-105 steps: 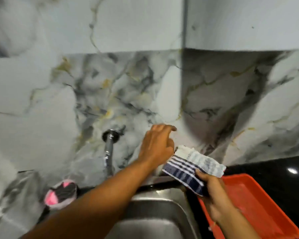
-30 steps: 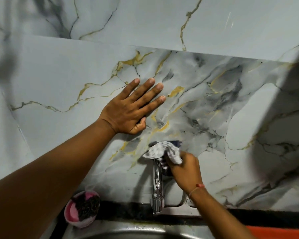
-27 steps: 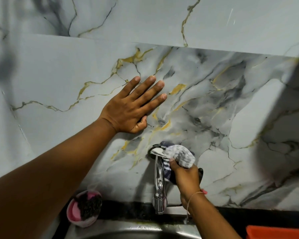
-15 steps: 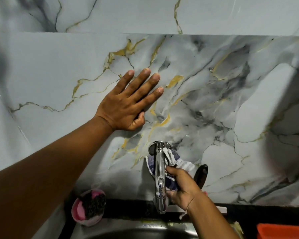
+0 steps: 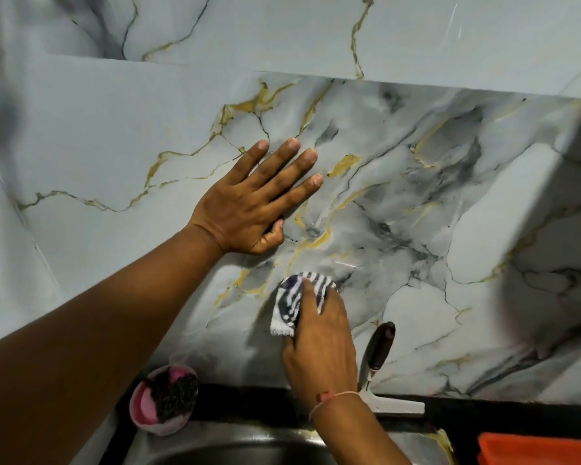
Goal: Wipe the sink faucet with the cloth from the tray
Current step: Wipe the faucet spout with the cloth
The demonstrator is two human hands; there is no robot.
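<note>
My right hand grips the blue-and-white striped cloth and presses it over the wall-mounted faucet, which is fully hidden under the cloth and hand. My left hand lies flat against the marble wall, fingers spread, above and to the left of the cloth. The orange tray shows only its corner at the bottom right. The steel sink runs along the bottom edge below the hands.
A pink bowl with a dark scrubber sits on the black ledge left of the faucet. A squeegee with a dark handle leans against the wall to the right of my right hand. Marble wall fills the rest of the view.
My right hand has slid the cloth up from the side of the spout to cover the faucet's top, which is now hidden. My left hand stays flat on the wall.
</note>
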